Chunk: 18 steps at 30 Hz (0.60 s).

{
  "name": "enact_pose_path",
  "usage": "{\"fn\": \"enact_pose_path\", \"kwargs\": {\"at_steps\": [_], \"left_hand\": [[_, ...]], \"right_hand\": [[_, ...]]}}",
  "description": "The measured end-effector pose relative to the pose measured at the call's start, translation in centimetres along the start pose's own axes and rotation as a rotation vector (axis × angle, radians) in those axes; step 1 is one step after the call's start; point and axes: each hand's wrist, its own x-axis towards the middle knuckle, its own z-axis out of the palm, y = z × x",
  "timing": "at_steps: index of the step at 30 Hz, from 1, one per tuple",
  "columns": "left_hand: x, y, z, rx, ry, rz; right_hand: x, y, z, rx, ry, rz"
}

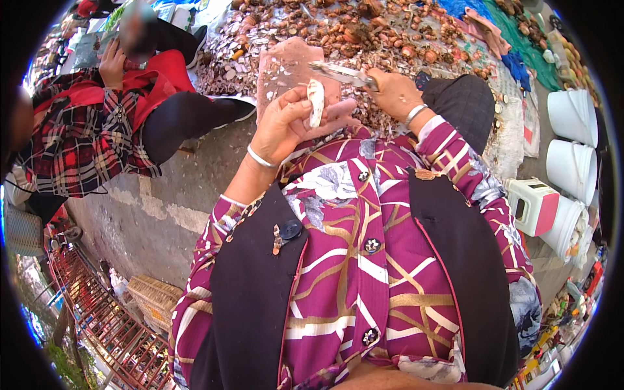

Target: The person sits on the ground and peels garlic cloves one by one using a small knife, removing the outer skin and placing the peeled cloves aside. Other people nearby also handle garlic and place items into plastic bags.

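Note:
Between the thumb and fingers of my left hand is a pale, cut piece of root or bulb, held upright with brownish marks on its face. My right hand grips a metal cutting tool by its near end. The tool points left, its tip just above the pale piece and apart from it. Beneath both hands a pink cloth with pale scraps on it covers part of my lap. Beyond lies a heap of brown and orange roots or bulbs.
A person in a plaid shirt sits at the left. White slices and peelings litter the ground sheet. White buckets and a white and pink box stand at the right. Behind left are a wicker basket and red metal bars.

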Motion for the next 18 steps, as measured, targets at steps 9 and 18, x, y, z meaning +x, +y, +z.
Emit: {"fn": "enact_pose_path", "kwargs": {"at_steps": [9, 18], "left_hand": [[0.2, 0.4, -0.4, 0.389, 0.049, 0.066], [0.4, 0.4, -0.2, 0.025, -0.006, 0.056]], "right_hand": [[-0.5, -0.9, -0.6, 0.017, 0.038, -0.059], [-0.8, -1.0, -0.6, 0.32, 0.04, 0.03]]}}
